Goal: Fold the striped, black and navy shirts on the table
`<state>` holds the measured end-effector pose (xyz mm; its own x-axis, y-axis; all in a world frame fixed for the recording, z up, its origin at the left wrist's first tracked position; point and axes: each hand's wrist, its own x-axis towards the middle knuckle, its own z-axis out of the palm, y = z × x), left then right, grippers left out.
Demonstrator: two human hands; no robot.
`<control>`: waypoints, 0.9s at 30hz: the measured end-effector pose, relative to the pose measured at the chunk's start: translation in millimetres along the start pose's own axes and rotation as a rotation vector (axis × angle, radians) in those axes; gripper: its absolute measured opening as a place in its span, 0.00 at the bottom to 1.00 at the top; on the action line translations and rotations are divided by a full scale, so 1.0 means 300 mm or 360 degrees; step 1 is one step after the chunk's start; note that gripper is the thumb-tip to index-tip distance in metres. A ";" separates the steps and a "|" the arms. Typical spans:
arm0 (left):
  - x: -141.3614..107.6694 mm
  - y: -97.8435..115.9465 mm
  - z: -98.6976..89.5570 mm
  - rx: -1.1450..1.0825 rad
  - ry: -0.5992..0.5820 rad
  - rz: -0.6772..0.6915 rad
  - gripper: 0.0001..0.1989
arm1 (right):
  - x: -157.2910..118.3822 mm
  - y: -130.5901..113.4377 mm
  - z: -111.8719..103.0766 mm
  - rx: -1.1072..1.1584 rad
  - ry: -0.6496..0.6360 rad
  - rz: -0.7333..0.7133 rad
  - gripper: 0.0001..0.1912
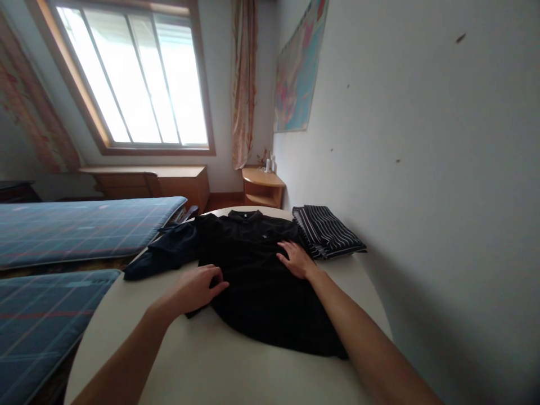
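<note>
- A round pale table [211, 365] fills the lower middle of the frame, giving me a flat support under all the cloth
- A black polo shirt [261, 287] lies spread across its centre, chest side up, collar [244, 216] away from me and hem [291, 341] towards the bottom of the frame; I expect it to be light, soft and limp, hard to damage, quick to wrinkle and likely to sag between two grips
- For a hold, I would choose the hem at lower middle or the shoulders beside the collar, pinching both layers together so that one does not slip over the other
- A black-and-white striped cloth [333, 230], folded flat, sits right of centre against the shirt's edge, and a dark blue cloth [169, 250] lies bunched left of centre
- My two hands are well apart: the right hand [297, 260], at centre right, rests palm down on the shirt, fingers extended and slightly spread, gripping nothing that I can see
- The left hand [202, 289], left of centre at the shirt's side edge, is loosely curled with thumb and fingertips parted; whether it touches the fabric I cannot tell
</note>
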<state>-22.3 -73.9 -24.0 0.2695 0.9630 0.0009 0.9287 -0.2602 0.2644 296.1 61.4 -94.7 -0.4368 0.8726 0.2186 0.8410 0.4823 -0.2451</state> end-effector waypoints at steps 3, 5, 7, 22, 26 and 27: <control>-0.013 -0.021 -0.017 -0.0292 -0.0292 0.0122 0.15 | 0.009 0.020 0.005 0.0036 0.0095 -0.0139 0.25; -0.024 -0.025 -0.021 -0.0392 -0.0455 0.0099 0.17 | 0.014 0.021 0.003 0.0019 0.0115 -0.0199 0.23; -0.034 -0.025 -0.024 -0.0455 -0.0605 0.0076 0.19 | 0.012 0.012 -0.007 -0.0043 0.0148 -0.0242 0.22; 0.013 -0.148 0.003 0.0074 0.0048 -0.0507 0.16 | -0.279 -0.373 -0.105 0.0329 -0.0200 -0.0783 0.32; 0.029 -0.201 0.023 -0.0016 0.0019 -0.0558 0.11 | -0.329 -0.386 -0.101 0.0413 -0.0532 -0.0987 0.33; 0.033 -0.209 0.028 -0.0030 0.0039 -0.0563 0.11 | -0.333 -0.372 -0.105 0.0431 -0.0552 -0.0988 0.30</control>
<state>-75.7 -48.8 -48.6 -0.0746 0.9947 -0.0711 0.9584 0.0912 0.2705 256.0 -82.0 -59.5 -0.9171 0.3876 0.0934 0.3200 0.8554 -0.4072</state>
